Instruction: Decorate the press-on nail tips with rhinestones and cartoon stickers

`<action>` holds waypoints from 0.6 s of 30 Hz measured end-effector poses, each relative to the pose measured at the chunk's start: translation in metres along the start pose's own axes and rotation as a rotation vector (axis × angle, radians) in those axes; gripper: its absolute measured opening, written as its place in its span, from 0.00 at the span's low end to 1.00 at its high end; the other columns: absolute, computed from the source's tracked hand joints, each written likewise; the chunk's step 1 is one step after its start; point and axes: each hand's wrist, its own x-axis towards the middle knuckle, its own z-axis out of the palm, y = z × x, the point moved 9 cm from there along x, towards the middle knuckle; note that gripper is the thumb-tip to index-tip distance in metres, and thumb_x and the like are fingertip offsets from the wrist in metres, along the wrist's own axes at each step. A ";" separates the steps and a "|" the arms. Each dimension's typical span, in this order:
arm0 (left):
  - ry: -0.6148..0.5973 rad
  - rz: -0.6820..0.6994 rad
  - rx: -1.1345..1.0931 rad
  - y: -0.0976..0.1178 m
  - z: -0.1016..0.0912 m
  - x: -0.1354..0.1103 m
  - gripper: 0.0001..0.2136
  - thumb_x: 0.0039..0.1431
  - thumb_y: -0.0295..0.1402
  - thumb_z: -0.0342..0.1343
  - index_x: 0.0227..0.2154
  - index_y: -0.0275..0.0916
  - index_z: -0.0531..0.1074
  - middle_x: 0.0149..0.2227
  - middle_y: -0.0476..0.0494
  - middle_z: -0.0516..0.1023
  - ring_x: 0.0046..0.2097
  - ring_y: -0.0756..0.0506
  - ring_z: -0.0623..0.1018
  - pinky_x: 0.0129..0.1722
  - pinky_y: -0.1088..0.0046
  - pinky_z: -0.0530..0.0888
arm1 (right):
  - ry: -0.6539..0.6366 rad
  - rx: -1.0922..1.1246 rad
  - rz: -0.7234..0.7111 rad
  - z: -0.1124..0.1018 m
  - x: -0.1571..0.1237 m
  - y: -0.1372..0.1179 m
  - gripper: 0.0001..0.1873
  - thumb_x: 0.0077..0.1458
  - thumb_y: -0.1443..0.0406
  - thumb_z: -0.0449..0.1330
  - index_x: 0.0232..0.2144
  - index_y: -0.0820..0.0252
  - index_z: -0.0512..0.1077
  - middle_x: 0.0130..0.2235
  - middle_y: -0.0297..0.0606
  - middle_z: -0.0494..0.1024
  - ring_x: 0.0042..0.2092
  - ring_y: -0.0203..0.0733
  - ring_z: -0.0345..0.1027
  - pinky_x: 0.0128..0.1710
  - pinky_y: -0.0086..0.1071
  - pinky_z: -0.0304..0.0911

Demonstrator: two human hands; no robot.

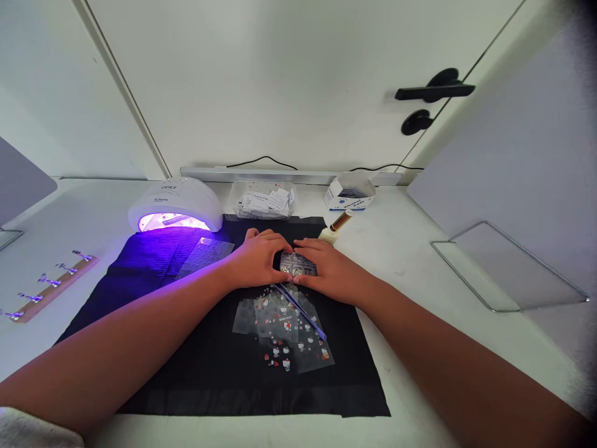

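A small clear compartment case with shiny bits in its cells lies on the black mat. My left hand grips its left side, thumb at the near edge and fingers curled over the far one. From the right, my right hand holds the case with thumb and fingertips. Parts of the case are hidden under my fingers. Just below it, purple tweezers rest across clear sticker sheets with red and white cartoon figures. Close behind my right hand stands a polish bottle with a bronze cap.
A lit white nail lamp stands at the back left, near a clear sheet of tabs. Behind are a plastic tub of packets and an alcohol pads box. A nail-tip stand is far left; a wire frame is right.
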 end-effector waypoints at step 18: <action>-0.004 0.021 -0.030 -0.001 0.002 -0.001 0.22 0.48 0.45 0.66 0.43 0.41 0.70 0.47 0.45 0.77 0.51 0.40 0.72 0.50 0.59 0.58 | 0.002 0.023 -0.001 0.000 0.000 0.001 0.33 0.51 0.56 0.65 0.56 0.65 0.69 0.62 0.53 0.66 0.65 0.61 0.56 0.65 0.56 0.54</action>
